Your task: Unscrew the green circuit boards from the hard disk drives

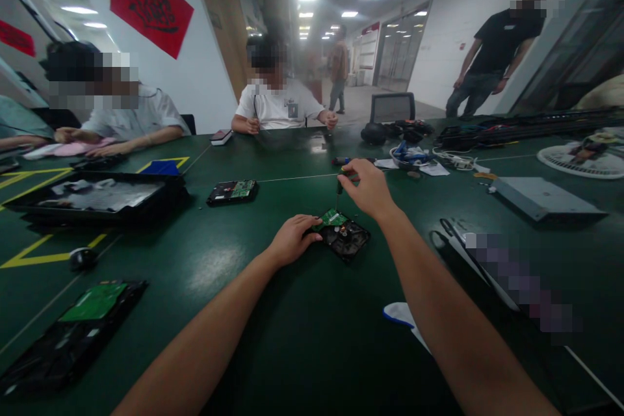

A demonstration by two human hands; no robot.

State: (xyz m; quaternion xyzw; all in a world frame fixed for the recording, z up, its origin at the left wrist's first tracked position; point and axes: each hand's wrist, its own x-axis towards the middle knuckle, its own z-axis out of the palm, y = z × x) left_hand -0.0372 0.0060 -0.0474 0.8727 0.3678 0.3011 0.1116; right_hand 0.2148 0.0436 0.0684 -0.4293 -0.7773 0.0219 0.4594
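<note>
I have the bare right hand (pixel 366 187) pinched on a dark-handled, thin-shafted screwdriver (pixel 340 186), which points down at the green circuit board (pixel 333 218) of a flat black hard drive (pixel 347 244) on the dark green counter (pixel 316 338). Apart from it, on my head feed, the left hand (pixel 294 238) grips that drive's left corner between thumb and fingers.
</note>
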